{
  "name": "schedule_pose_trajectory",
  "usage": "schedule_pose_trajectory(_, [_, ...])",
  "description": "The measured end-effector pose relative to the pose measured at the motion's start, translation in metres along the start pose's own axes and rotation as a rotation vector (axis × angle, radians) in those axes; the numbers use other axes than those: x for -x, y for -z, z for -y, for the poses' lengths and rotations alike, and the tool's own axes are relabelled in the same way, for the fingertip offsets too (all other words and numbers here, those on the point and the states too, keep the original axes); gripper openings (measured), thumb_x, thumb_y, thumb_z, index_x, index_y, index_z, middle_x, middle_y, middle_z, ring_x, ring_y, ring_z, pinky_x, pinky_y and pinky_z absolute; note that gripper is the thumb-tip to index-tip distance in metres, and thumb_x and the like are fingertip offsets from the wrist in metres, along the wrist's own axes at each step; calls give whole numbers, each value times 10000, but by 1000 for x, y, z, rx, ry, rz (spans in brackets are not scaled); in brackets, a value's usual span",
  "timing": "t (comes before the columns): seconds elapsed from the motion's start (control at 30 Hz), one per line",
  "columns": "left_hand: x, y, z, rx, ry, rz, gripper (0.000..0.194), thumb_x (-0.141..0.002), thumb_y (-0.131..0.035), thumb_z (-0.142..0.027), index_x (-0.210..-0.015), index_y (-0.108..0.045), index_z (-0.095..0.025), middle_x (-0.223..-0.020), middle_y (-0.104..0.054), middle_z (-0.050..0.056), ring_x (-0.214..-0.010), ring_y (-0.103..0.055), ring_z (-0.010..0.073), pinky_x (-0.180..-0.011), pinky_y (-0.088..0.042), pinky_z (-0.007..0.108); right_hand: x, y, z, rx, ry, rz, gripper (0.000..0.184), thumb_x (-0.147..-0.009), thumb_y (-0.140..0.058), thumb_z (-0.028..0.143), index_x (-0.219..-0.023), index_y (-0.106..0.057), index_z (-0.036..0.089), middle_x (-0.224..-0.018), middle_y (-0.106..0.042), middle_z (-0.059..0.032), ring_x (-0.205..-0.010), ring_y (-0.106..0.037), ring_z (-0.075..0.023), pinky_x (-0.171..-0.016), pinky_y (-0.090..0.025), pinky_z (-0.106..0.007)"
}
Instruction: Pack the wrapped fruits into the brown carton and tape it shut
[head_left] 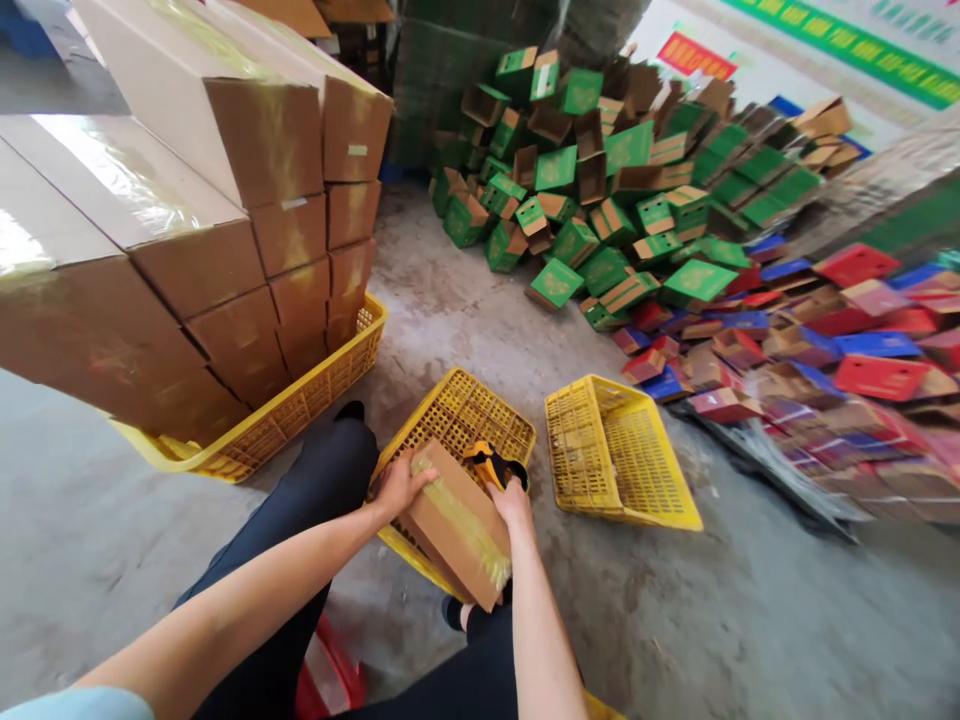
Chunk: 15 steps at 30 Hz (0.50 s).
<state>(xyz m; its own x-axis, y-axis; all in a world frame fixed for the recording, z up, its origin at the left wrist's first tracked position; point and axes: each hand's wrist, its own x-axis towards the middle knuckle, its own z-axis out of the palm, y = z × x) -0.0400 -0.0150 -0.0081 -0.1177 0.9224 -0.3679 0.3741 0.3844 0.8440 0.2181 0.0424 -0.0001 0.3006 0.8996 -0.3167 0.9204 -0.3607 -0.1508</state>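
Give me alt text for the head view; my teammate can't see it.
Left hand holds a taped box over a yellow crate; the right hand holds an orange-and-black tool beside it. Stacked boxes stand in a second crate at left, a third crate sits at right, and green boxes and red and blue boxes lie beyond.

Left forearm (255,585): bare, extended toward 2 o'clock; left hand (394,490) in a holding pose, thumb (423,479) outstretched between 2 and 3 o'clock. Right forearm (541,610): bare, angled just short of 12 o'clock; right hand (512,502) closed in a grip.
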Motion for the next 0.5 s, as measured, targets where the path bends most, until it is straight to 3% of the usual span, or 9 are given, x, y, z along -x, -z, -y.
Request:
schedule_pose_trajectory(0.13, [-2, -4, 2, 30, 13, 8, 523, -887, -725, -460, -1316, -653, -170, -1206, -758, 121, -1150, -700, 307, -960, -508, 356, -23, -6, 7, 104, -45, 114, 457, -891, -733, 361, -1224, -671, 53, -1151, -766, -294, -1142, -743, -396, -925, -563, -396])
schedule_pose_trajectory(0.27, [-5, -9, 6, 56, 17, 4, 573, -877, -731, -464, -1360, -629, -173, -1303, -725, 129, -1226, -672, 306, -1026, -496, 371, -33, -8, 6, 139, -13, 149, 457, -966, -646, 427, -1241, -629, 62, -1159, -761, -284, -1155, -739, -365, -924, -543, -361])
schedule_pose_trajectory(0.5, [-5, -4, 0, 70, 31, 24, 621, -887, -736, -459, -1408, -615, -145, -1355, -700, 158, -1263, -656, 324, -1065, -488, 389, -28, 10, 16, 128, 24, 94, 412, -1023, -516, 409, -1272, -587, 88, -1174, -755, -274, -1120, -743, -347, -904, -524, -384])
